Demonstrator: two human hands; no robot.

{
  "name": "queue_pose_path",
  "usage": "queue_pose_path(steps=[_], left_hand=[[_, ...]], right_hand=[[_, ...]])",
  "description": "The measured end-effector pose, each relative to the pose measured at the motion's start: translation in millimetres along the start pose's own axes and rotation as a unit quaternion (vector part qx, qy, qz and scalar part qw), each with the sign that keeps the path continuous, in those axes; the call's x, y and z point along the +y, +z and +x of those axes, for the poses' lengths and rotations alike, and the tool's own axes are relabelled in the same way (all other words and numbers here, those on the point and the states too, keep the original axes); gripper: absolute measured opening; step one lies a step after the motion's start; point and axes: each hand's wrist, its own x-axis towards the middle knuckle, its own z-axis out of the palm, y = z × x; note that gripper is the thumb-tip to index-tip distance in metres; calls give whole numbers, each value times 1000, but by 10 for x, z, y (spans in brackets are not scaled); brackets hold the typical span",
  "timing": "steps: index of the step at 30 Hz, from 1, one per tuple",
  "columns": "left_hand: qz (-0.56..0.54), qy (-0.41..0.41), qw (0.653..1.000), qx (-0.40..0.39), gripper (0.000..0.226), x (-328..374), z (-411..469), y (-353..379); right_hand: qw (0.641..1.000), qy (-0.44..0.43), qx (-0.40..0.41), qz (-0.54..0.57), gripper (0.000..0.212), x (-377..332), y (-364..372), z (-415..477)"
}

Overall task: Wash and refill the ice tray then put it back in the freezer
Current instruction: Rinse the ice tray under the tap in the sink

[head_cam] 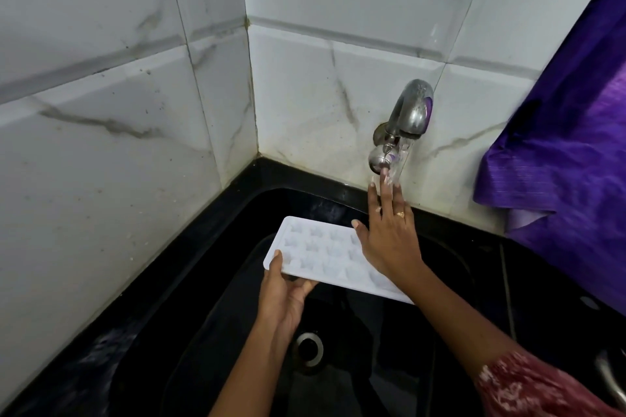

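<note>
**Hands on ice tray (325, 254) and tap (410, 112)**

Left hand (284, 291) grips the white ice tray's 7 o'clock corner, thumb on the rim, holding it over the black sink (210, 332). Right hand (389, 237), fingers straight, reaches toward 12 o'clock, fingertips (384, 176) touching the tap's knob.

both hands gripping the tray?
No: only the left hand holds the ice tray; the right hand reaches up to the tap.

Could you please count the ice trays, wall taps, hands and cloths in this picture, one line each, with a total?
white plastic ice tray: 1
silver metal wall tap: 1
hands: 2, the left hand and the right hand
purple cloth: 1
Total: 5
</note>
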Motion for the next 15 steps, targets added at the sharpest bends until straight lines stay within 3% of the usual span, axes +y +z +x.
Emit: queue_pose_path(steps=[3,6,9,11,15], left_hand=[[-13,-8,1000,-1,31,-47,-8,18],[-20,-16,1000,-7,31,-81,3,54],[-34,-29,999,-12,35,-117,30,91],[-46,-38,998,-11,37,-151,39,100],[-51,-53,997,-35,43,-231,95,65]], right_hand=[[1000,6,15,20,70,-3,41,5],[999,-17,-28,32,67,-85,107,6],[990,-56,-129,9,89,-187,193,-35],[981,-29,-194,15,82,-230,236,-46],[975,-93,-203,17,104,-405,205,-61]])
